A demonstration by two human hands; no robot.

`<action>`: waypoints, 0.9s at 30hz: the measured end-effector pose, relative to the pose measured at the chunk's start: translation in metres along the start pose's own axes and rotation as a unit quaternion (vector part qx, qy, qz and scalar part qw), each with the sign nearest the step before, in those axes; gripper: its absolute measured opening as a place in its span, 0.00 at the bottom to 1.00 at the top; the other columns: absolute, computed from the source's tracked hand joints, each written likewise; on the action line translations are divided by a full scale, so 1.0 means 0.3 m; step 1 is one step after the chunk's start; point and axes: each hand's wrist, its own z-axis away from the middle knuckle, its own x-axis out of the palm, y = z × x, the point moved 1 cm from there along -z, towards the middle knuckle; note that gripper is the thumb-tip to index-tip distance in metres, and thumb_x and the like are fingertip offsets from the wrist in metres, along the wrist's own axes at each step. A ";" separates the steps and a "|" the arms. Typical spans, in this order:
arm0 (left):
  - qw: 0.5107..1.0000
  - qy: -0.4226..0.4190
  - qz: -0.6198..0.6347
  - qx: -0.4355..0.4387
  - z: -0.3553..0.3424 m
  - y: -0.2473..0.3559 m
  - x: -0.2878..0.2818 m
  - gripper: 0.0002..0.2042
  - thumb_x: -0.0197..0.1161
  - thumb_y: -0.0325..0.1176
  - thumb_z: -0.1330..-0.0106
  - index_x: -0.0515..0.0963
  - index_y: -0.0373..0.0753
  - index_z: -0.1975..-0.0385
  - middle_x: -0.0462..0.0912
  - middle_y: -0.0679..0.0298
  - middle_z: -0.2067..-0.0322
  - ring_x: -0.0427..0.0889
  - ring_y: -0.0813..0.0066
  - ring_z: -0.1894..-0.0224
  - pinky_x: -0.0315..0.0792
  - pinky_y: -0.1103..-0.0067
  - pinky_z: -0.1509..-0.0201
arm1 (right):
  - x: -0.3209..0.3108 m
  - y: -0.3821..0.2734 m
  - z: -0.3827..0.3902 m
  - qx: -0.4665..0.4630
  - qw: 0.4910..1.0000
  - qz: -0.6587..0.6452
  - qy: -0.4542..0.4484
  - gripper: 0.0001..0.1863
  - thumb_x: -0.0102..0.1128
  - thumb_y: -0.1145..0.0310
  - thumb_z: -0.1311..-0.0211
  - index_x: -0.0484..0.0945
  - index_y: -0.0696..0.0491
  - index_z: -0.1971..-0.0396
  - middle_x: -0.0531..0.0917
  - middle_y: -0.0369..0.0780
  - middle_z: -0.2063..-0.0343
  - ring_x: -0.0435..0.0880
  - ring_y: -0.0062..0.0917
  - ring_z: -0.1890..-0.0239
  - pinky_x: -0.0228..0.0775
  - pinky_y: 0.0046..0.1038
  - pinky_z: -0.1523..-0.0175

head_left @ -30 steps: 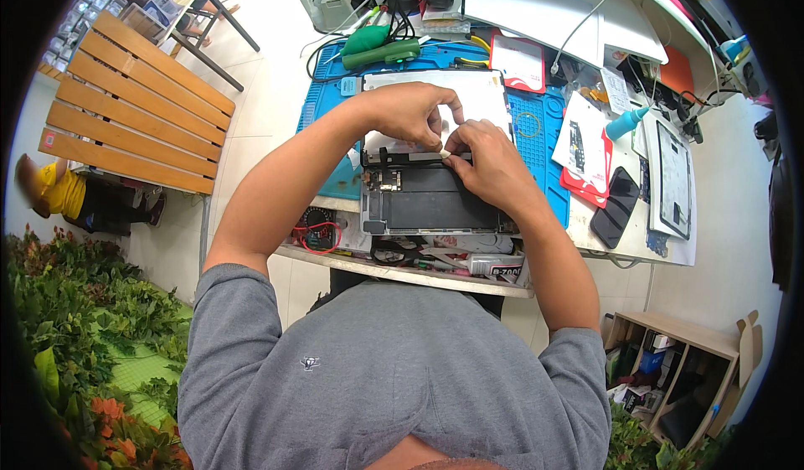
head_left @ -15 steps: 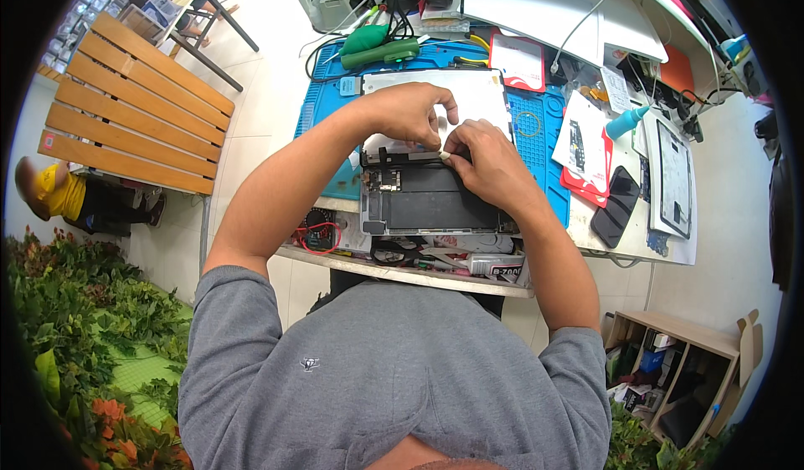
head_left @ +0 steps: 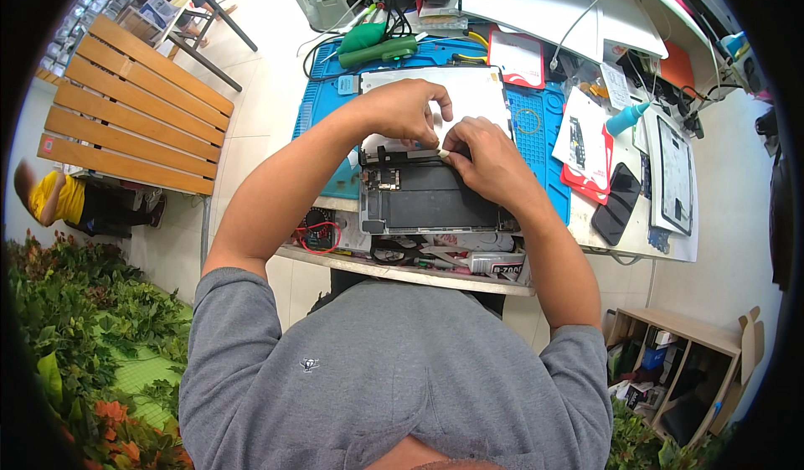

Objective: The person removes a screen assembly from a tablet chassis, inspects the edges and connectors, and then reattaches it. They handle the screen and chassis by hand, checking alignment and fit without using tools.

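An opened tablet lies in front of me. Its body point(head_left: 427, 198), with black battery cells and a bare circuit section, is on the near side, and its silver-white screen panel point(head_left: 469, 87) lies on the far side. My right hand point(head_left: 490, 162) pinches a small pale strip point(head_left: 443, 153) at the seam between the two parts. From the left, my left hand point(head_left: 410, 111) reaches over the panel, fingers curled and tips beside the strip. Whatever is between the left fingertips is too small to make out.
A blue repair mat point(head_left: 529, 139) lies beneath the tablet. Around it are a green tool point(head_left: 381, 54), a teal bottle point(head_left: 626, 120), a black phone point(head_left: 617, 205) and red-white cards point(head_left: 584, 147). An open drawer point(head_left: 402, 273) with tools sits at the near edge.
My hands stay at the seam, with only a slight shift of the left fingers. At the far left, a person in yellow has raised an arm.
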 end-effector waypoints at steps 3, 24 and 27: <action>1.000 0.001 -0.001 0.006 -0.001 -0.003 -0.002 0.25 0.77 0.26 0.46 0.79 0.33 0.46 0.90 0.59 0.69 0.89 0.75 0.70 0.82 0.78 0.68 | 0.003 0.006 -0.002 -0.003 1.000 0.000 0.001 0.05 0.72 0.74 0.38 0.84 0.57 0.64 0.87 0.43 0.63 0.84 0.41 0.51 0.72 0.44 0.43; 0.999 0.005 0.034 0.020 0.008 -0.039 -0.006 0.24 0.81 0.27 0.44 0.79 0.34 0.47 0.91 0.59 0.69 0.89 0.75 0.69 0.79 0.78 0.63 | 0.017 -0.003 0.000 -0.025 0.999 0.002 0.048 0.08 0.79 0.70 0.43 0.89 0.53 0.66 0.89 0.39 0.66 0.85 0.38 0.56 0.72 0.41 0.47; 0.999 0.016 0.017 0.033 0.008 -0.041 -0.002 0.24 0.81 0.27 0.44 0.80 0.34 0.48 0.91 0.59 0.70 0.88 0.75 0.69 0.79 0.78 0.64 | 0.016 0.001 -0.001 -0.028 0.999 0.005 0.046 0.08 0.78 0.70 0.43 0.89 0.54 0.65 0.89 0.39 0.65 0.85 0.38 0.55 0.72 0.41 0.46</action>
